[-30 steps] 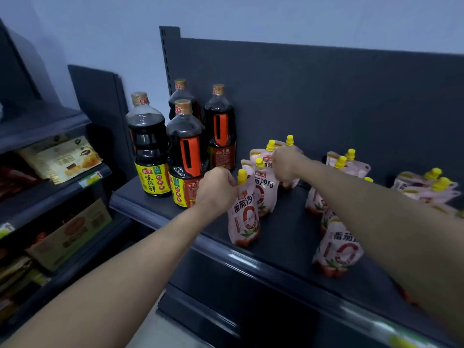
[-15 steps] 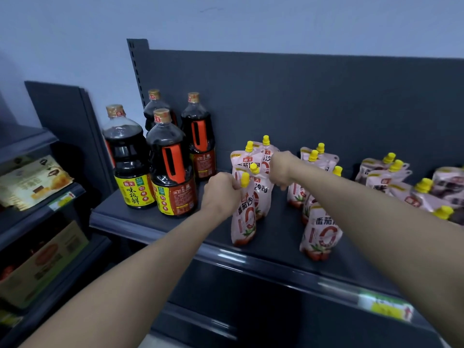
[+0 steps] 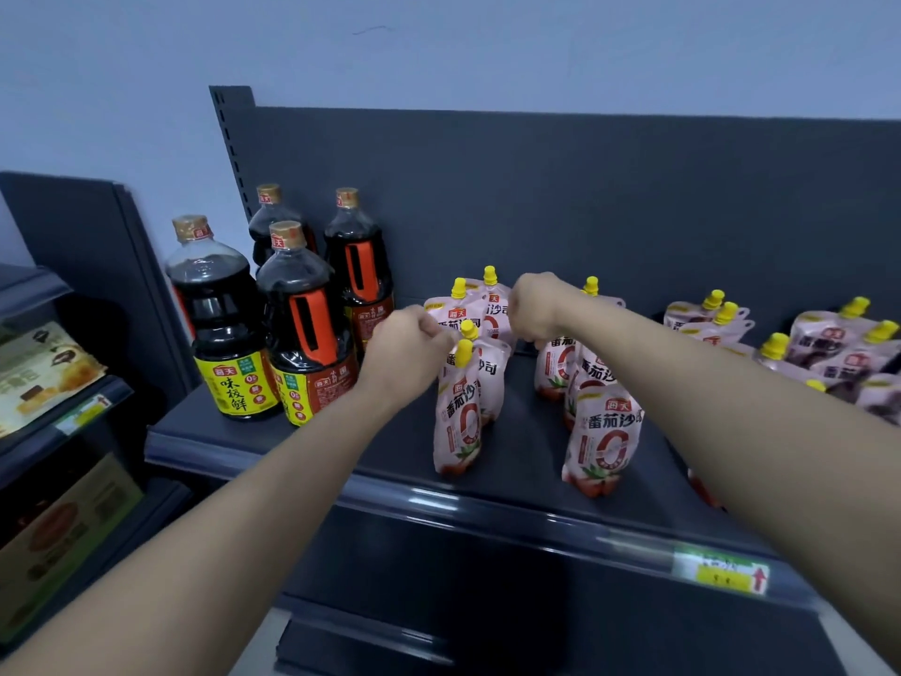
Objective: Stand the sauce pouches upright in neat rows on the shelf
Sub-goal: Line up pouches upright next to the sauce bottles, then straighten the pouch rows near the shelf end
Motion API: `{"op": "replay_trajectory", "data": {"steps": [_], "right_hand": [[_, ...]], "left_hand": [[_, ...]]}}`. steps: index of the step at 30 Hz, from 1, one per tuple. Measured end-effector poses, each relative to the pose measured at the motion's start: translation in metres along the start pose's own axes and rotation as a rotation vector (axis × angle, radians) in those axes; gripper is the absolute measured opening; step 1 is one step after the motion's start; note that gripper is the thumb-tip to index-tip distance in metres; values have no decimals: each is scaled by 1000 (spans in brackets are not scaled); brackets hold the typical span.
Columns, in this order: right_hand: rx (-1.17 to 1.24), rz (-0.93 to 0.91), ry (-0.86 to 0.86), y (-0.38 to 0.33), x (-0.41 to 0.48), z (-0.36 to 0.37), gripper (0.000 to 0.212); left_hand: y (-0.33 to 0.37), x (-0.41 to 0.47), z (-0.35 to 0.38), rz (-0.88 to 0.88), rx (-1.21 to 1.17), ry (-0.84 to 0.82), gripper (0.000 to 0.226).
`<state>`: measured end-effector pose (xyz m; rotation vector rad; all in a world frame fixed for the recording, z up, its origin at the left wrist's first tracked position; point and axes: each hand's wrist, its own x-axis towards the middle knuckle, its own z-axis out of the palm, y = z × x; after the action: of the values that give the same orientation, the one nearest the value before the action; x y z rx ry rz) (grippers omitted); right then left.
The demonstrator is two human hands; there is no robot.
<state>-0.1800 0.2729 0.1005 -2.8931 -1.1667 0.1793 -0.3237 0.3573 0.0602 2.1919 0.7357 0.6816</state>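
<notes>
Pink sauce pouches with yellow caps stand in two short rows on the dark shelf (image 3: 526, 461). My left hand (image 3: 404, 348) is closed at the top of the front pouch (image 3: 458, 422) of the left row, by its cap. My right hand (image 3: 536, 307) is closed over the top of a pouch (image 3: 553, 368) further back in the right row; its cap is hidden by my fingers. The front right pouch (image 3: 602, 441) stands free. More pouches (image 3: 829, 348) lie flat in a heap at the right.
Several large dark soy sauce bottles (image 3: 302, 334) stand at the shelf's left, close to my left hand. The back panel (image 3: 585, 187) rises behind the pouches. A yellow price tag (image 3: 721, 573) sits on the shelf's front rail. Lower shelves with boxed goods (image 3: 44, 378) are at far left.
The view has shifted right and closer, revealing more flat pouches. My right hand has moved from the left row's back pouch to the right row. My left hand stays on the front pouch.
</notes>
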Motion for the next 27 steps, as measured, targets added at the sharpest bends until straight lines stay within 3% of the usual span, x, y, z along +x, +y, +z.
{"op": "replay_trajectory", "data": {"steps": [4,6,14,27], "right_hand": [[94,-11,133,11,-12,-12,11],[132,7,178,21,-22,-20,19],[91,133,229,80,-71,-40,18],[131,225,337,244,-157,-60,15]], "left_hand": [[20,9,-2,125,-31,7,7],[34,11,3,201,-49,-9,6],[87,5,45,436,-149,-191,9],[212,-48,152,547,-127,-282,11]]}}
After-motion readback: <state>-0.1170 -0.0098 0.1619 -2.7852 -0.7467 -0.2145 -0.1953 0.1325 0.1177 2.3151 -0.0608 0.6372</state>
